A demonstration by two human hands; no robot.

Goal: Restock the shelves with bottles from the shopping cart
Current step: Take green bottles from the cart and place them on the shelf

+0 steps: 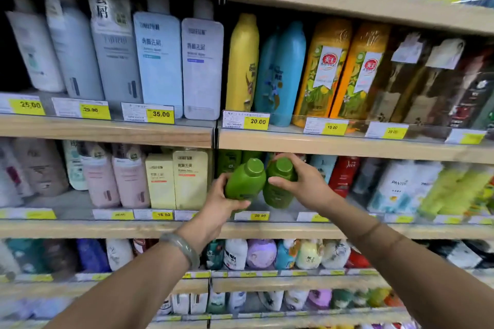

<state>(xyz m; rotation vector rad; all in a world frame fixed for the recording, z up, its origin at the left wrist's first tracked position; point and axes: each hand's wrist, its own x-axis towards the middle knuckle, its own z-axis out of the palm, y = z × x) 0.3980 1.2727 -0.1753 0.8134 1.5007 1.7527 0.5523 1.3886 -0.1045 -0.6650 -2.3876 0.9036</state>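
Two green bottles are held side by side in front of the middle shelf. My left hand grips the left green bottle from below and the side. My right hand wraps the right green bottle near its cap. Both bottles tilt slightly, caps toward the shelf opening, just above the 28.90 price tag. More dark green bottles stand behind them at the back of that shelf. The shopping cart is out of view.
Cream boxy bottles stand left of the gap, a red bottle and white bottles to the right. The shelf above holds yellow, blue and orange bottles; lower shelves carry small pouches and bottles.
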